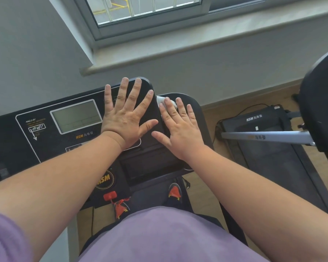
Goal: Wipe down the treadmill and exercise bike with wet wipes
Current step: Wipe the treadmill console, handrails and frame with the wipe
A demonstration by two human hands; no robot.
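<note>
A person's right hand (180,127) presses flat, fingers spread, on a white wet wipe (162,100) at the treadmill console (45,148) edge, left hand (127,118) splayed beside it; the loosely pinned wipe, mostly hidden beneath the fingers, could slip free, its size unclear.

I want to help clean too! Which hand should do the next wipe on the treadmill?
Right. The right hand already has the white wet wipe under its straight fingers on the treadmill console. The left hand lies flat and spread near the screen with no wipe visible under it.
</note>
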